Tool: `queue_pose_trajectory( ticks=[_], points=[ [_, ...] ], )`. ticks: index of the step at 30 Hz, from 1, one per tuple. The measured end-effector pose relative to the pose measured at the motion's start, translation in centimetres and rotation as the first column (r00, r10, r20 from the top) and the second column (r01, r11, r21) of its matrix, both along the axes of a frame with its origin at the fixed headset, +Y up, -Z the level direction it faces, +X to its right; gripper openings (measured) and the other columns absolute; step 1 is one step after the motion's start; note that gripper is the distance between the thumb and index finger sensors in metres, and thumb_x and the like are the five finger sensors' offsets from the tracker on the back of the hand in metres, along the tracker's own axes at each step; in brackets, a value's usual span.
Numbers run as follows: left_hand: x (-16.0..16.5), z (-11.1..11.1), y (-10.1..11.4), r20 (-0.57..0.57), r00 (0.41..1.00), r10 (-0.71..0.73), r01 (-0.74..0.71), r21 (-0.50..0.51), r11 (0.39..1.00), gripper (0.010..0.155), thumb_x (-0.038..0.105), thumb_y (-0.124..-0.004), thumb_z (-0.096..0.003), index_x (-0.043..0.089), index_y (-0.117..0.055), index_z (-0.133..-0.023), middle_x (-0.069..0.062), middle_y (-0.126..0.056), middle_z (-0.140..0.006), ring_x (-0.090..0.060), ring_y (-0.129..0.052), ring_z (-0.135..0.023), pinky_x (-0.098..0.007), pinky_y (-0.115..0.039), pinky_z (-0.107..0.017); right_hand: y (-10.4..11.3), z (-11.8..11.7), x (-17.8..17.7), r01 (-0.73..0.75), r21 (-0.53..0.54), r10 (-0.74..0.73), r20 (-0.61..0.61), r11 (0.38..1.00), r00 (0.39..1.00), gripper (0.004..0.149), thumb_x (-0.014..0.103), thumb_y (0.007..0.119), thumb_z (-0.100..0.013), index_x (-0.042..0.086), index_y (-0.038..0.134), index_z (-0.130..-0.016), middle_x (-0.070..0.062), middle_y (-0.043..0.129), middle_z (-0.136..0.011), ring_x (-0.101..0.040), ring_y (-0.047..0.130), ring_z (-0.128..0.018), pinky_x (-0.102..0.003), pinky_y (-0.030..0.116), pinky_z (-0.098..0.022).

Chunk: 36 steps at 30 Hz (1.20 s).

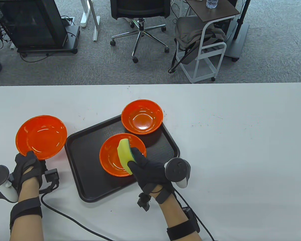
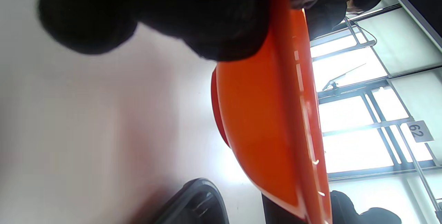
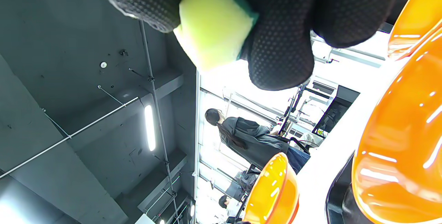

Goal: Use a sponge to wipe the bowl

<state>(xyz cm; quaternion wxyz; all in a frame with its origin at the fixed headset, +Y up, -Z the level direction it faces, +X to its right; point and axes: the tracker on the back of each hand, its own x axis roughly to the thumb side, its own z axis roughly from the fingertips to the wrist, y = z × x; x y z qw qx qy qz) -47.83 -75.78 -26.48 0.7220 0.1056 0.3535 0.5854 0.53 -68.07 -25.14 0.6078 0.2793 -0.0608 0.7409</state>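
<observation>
A: What is seen at the left of the tabletop (image 1: 215, 140)?

B: An orange bowl off the tray (image 1: 41, 136) is gripped at its near rim by the left hand (image 1: 27, 167); in the left wrist view the gloved fingers (image 2: 207, 17) are seen clamped over that rim, the bowl apparently tipped up on its foot.

A: And further right?

B: A black tray (image 1: 87, 150) is laid at the middle, with two more orange bowls on it. The near bowl (image 1: 110, 158) is being worked: a yellow sponge with a green backing (image 1: 124, 153) is held inside it, pinched by the right hand (image 1: 146, 170), whose fingers are closed around it. The far bowl (image 1: 142, 116) is left untouched at the tray's back corner.

A: What could go wrong?

B: The near bowl is not steadied by anything, so it could be pushed across the tray or tipped if the sponge is pressed hard against its rim. The tilted left bowl could be dropped if the grip is slackened.
</observation>
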Motion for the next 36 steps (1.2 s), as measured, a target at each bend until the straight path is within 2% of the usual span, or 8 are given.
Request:
queue_pose_trajectory(
  ticks=[5, 20, 23, 26, 30, 36],
  points=[
    [0.2, 0.1, -1.4, -0.017, 1.0, 0.01, -0.011, -0.051, 0.999, 0.068, 0.042, -0.07, -0.053, 0.005, -0.041, -0.102, -0.011, -0.09, -0.058, -0.017, -0.096, -0.026, -0.044, -0.087, -0.034, 0.0, 0.0, 0.1, 0.008, 0.0, -0.008, 0.002, 1.0, 1.0, 0.055, 0.035, 0.074, -0.058, 0.0, 0.053, -0.095, -0.028, 0.082, -0.086, -0.038, 0.1, -0.061, -0.059, 0.077, -0.047],
    [0.1, 0.0, -3.0, -0.028, 0.996, 0.081, -0.083, -0.094, 0.992, 0.069, 0.041, -0.07, -0.0533, 0.005, -0.039, -0.103, -0.012, -0.089, -0.06, -0.018, -0.097, -0.028, -0.045, -0.087, -0.035, 0.0, 0.0, 0.1, 0.017, 0.006, -0.017, 0.0, 1.0, 1.0, 0.055, 0.035, 0.074, -0.058, 0.0, 0.053, -0.095, -0.027, 0.082, -0.086, -0.038, 0.1, -0.061, -0.059, 0.077, -0.047],
    [0.2, 0.1, -2.8, -0.01, 0.996, 0.087, -0.088, -0.114, 0.99, 0.072, 0.041, -0.07, -0.0537, 0.006, -0.032, -0.104, -0.011, -0.088, -0.064, -0.019, -0.098, -0.033, -0.046, -0.087, -0.037, 0.0, 0.0, 0.1, 0.014, 0.007, -0.014, -0.003, 1.0, 1.0, 0.055, 0.035, 0.074, -0.058, 0.0, 0.053, -0.095, -0.027, 0.082, -0.086, -0.037, 0.1, -0.061, -0.059, 0.077, -0.047],
    [0.3, 0.0, -2.5, 0.038, 0.994, 0.098, -0.091, -0.153, 0.984, 0.082, 0.047, -0.072, -0.0538, 0.007, -0.02, -0.103, -0.012, -0.085, -0.07, -0.022, -0.097, -0.038, -0.047, -0.085, -0.039, -0.1, 0.0, 0.1, 0.015, 0.007, -0.015, -0.004, 1.0, 1.0, 0.055, 0.035, 0.074, -0.058, 0.0, 0.053, -0.095, -0.027, 0.082, -0.086, -0.037, 0.1, -0.061, -0.059, 0.077, -0.047],
    [0.7, -0.1, -1.4, 0.13, 0.992, -0.004, 0.035, -0.235, 0.971, 0.092, 0.055, -0.074, -0.053, 0.008, -0.011, -0.1, -0.016, -0.084, -0.073, -0.024, -0.097, -0.04, -0.048, -0.085, -0.04, -0.1, 0.1, 0.1, 0.014, 0.005, -0.014, -0.004, 1.0, 1.0, 0.055, 0.035, 0.074, -0.058, 0.0, 0.053, -0.095, -0.027, 0.082, -0.086, -0.038, 0.1, -0.061, -0.059, 0.077, -0.047],
    [0.8, 0.2, 0.0, 0.165, 0.986, -0.033, 0.07, -0.23, 0.971, 0.095, 0.057, -0.075, -0.0521, 0.01, -0.008, -0.099, -0.017, -0.084, -0.073, -0.024, -0.097, -0.039, -0.049, -0.085, -0.038, -0.2, 0.1, 0.1, 0.007, 0.003, -0.007, -0.004, 1.0, 1.0, 0.055, 0.035, 0.074, -0.058, 0.0, 0.053, -0.095, -0.028, 0.082, -0.086, -0.037, 0.1, -0.061, -0.059, 0.077, -0.047]
  ],
)
